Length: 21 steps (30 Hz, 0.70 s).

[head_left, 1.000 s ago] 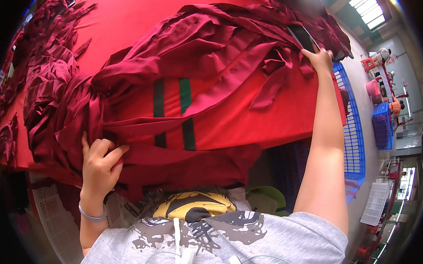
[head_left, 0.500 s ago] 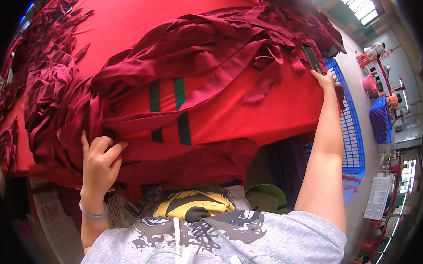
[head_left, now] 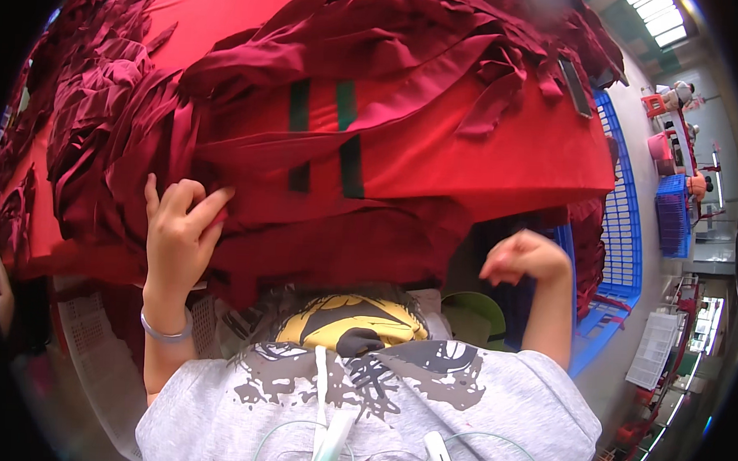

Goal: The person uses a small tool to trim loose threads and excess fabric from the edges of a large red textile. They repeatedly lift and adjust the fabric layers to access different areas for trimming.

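We've got dark red strips (head_left: 269, 57) in a loose heap on the red worktop (head_left: 486, 178), none tidy yet, w/ our L hand (head_left: 178, 230) at them (can't tell if it grips) & our R hand (head_left: 531, 258) curled, nothing seen in it.

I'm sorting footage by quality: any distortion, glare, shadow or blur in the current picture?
All in the head view: straight edges bend toward the black rim; the upper-right window washes out white; maroon strips turn hazy along the top, right of centre; shadow darkens beneath the red tabletop.
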{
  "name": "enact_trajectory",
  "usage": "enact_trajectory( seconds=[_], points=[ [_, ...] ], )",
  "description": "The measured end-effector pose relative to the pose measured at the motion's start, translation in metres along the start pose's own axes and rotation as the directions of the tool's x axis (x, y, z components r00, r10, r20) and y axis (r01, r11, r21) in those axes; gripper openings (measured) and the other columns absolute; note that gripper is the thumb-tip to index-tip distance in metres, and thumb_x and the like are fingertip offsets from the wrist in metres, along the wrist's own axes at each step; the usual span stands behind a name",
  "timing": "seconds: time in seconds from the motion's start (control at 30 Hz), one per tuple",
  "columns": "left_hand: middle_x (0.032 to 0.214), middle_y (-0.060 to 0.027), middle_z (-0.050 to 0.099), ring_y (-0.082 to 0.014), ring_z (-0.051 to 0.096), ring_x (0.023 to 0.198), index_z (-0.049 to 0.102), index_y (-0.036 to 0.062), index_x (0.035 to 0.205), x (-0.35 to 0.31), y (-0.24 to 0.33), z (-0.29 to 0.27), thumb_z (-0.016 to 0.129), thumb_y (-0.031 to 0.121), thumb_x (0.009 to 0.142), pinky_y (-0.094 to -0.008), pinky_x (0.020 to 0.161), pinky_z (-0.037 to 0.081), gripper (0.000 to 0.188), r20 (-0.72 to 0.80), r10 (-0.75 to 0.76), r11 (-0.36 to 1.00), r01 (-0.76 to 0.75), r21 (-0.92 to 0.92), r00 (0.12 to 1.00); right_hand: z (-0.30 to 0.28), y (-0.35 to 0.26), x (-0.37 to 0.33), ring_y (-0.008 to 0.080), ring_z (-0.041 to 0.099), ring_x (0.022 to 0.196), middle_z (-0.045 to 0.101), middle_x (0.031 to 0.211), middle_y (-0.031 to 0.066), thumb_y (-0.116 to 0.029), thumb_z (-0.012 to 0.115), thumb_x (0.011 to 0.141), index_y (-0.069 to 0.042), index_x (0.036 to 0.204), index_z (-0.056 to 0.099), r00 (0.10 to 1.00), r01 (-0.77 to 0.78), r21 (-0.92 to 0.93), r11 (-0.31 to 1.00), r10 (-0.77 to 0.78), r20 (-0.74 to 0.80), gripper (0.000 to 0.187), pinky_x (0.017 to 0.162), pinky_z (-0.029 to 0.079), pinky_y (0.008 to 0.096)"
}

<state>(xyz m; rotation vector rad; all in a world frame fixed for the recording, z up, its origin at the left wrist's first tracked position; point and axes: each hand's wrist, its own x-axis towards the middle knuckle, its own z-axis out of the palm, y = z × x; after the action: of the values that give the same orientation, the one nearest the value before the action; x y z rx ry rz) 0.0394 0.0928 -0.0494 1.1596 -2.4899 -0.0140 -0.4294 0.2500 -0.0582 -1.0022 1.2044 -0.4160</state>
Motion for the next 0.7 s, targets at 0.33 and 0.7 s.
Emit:
enact_trajectory(
  seconds=[0.33, 0.7],
  points=[
    [0.079, -0.0060, 0.062, -0.0170, 0.057, 0.072, 0.071, -0.0032, 0.103, 0.004, -0.033, -0.014, 0.069, 0.026, 0.087, -0.0483, 0.111, 0.032, 0.033, -0.374, 0.020, 0.853, -0.210, -0.477, 0.927, 0.132, 0.019, 0.077, 0.0142, 0.047, 0.055, 0.066, 0.097, 0.0174, -0.052, 0.042, 0.101, -0.003, 0.127, 0.053, 0.939, 0.326, 0.828, 0.457, -0.258, -0.227, 0.057, 0.048, 0.038, 0.0256],
    [0.075, -0.0010, 0.046, -0.0208, 0.050, 0.073, 0.075, 0.0135, 0.094, 0.010, 0.004, -0.011, 0.077, 0.017, 0.065, -0.0409, 0.086, 0.043, 0.029, -0.124, 0.297, 0.938, -0.314, -0.150, 0.947, -0.006, 0.055, 0.016, 0.0110, 0.064, 0.067, 0.067, 0.084, -0.0024, -0.025, 0.057, 0.099, -0.013, 0.115, 0.066, 0.097, 0.849, 0.160, 0.503, 0.150, -0.984, 0.023, 0.055, 0.053, 0.0275]
  ],
)
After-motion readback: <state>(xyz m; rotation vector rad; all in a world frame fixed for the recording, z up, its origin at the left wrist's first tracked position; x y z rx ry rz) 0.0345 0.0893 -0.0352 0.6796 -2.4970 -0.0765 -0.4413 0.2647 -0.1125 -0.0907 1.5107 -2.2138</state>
